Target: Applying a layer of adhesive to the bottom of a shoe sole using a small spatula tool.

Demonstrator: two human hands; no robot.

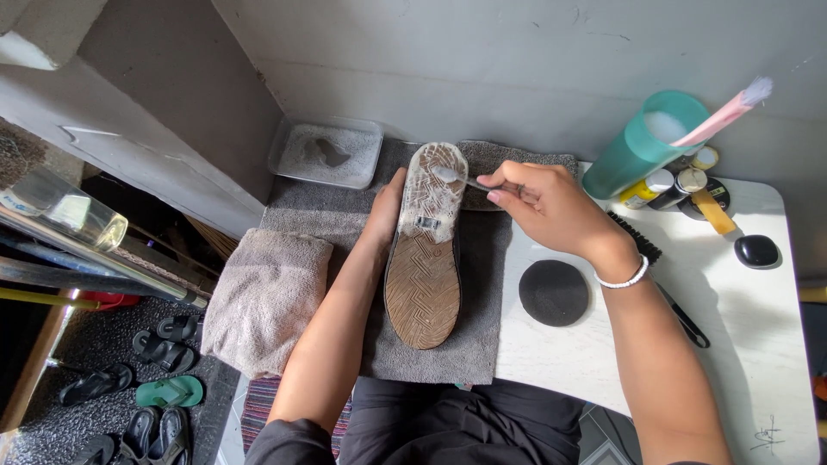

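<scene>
Left hand (385, 211) grip wrapped on upturned shoe (425, 250), right hand (551, 207) grip pinching brush (461, 179), teal cup (642, 146) beside

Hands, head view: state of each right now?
Left hand: steadies the upturned shoe by its side; whether it is open or shut cannot be told.
Right hand: closed on a small brush, bristles on the soapy sole.

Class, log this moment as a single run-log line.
left hand: steadies shoe sole-up | right hand: holds small brush on foamy sole | under: grey towel
</scene>
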